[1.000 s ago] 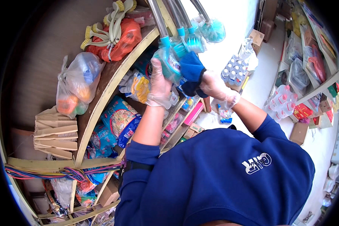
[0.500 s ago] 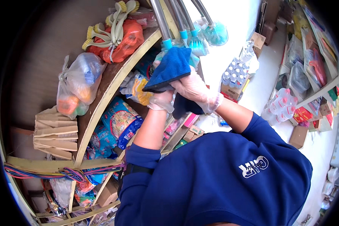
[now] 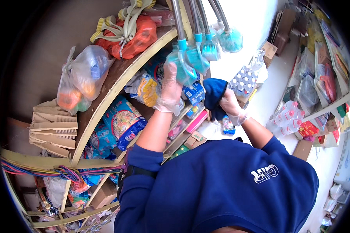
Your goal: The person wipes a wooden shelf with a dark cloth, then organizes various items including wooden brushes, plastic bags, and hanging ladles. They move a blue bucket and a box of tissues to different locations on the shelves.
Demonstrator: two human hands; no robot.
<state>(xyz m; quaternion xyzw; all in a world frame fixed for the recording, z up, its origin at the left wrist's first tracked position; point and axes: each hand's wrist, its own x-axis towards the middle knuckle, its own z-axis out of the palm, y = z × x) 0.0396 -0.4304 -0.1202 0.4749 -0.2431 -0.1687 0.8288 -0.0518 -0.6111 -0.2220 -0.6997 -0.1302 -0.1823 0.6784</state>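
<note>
The right hand (image 3: 230,103) is now clutching the blue cloth (image 3: 214,91) farther right. The left hand (image 3: 170,87) is touching the teal brush (image 3: 184,70), its grip unclear.

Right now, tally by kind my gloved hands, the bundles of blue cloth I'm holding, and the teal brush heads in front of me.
Gloved left hand and right hand: 2
Blue cloth bundle: 1
Teal brush heads: at least 4, overlapping
Total: at least 7
</note>
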